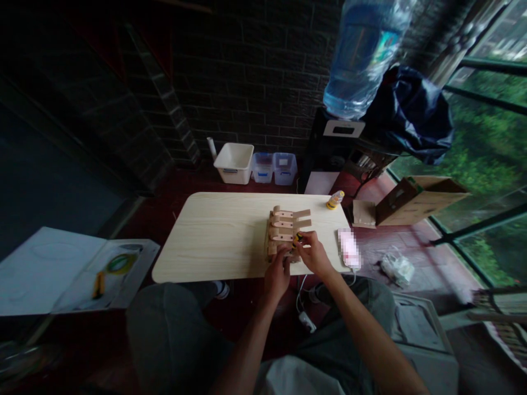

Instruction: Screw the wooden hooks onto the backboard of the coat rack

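A light-brown wooden assembly (281, 223) lies on the pale tabletop, with several parallel strips fixed across it by dark screws. My right hand (315, 255) closes its fingers on a small yellow-and-black screwdriver (297, 238) at the assembly's near right part. The screwdriver's tip is hidden. My left hand (278, 274) is closed on the near edge of the assembly, close to the screwdriver; some of its fingertips are hidden.
On the table (214, 236) stand a small yellow-capped bottle (335, 200) and, at the right edge, a pink blurred-out item (349, 248) with a cable. Beyond are a white bin (234, 162), clear boxes (284, 167) and a water dispenser (329, 148). An open case (132, 285) sits left.
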Demonstrator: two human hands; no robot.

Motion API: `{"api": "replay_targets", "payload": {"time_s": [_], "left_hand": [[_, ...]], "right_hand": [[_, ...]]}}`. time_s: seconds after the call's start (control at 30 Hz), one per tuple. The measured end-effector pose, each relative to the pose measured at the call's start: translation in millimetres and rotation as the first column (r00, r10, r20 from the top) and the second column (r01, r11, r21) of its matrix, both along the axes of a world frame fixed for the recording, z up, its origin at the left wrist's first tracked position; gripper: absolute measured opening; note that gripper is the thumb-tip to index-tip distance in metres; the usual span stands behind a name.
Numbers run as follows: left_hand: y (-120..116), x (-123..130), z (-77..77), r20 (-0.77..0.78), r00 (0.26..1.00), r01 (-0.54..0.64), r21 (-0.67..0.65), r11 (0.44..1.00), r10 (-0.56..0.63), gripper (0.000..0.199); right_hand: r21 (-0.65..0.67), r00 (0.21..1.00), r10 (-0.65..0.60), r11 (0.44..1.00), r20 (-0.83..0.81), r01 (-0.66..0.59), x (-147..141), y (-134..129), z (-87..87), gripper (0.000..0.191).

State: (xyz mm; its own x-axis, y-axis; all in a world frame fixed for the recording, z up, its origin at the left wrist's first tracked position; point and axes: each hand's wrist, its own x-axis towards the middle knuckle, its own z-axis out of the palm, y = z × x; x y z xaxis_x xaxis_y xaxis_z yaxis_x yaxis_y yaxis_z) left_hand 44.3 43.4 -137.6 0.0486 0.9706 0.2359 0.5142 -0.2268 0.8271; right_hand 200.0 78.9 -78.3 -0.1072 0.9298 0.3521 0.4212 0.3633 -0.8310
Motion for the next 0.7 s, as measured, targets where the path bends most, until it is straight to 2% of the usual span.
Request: {"api": "replay_targets", "payload": {"time_s": [0.2, 0.3, 0.53, 0.7], "left_hand": [[0.4, -0.6, 1.8, -0.018, 1.000, 0.009, -0.014, 1.000, -0.009, 0.035], [1.3, -0.7, 2.1, -0.022, 1.000, 0.011, -0.013, 1.000, -0.011, 0.035], [0.6, 0.1, 1.6, -0.005, 1.000, -0.002, -0.015, 1.000, 0.002, 0.035], [-0.1, -0.6, 1.7, 0.000, 1.000, 0.009, -0.006, 1.000, -0.009, 0.037]], "right_hand": [[0.048, 0.997, 0.050, 0.997, 0.053, -0.053, -3.1, -3.3, 11.5, 0.032], [0.030, 0.994, 0.084, 0.996, 0.067, -0.086, -3.3, -6.6, 16.4, 0.028], [0.038, 0.997, 0.005, 0.999, 0.074, -0.008, -0.3, -3.7, 4.3, 0.031], [0.037, 0.997, 0.026, 0.999, 0.072, -0.029, -3.1, -3.1, 4.9, 0.030]]}}
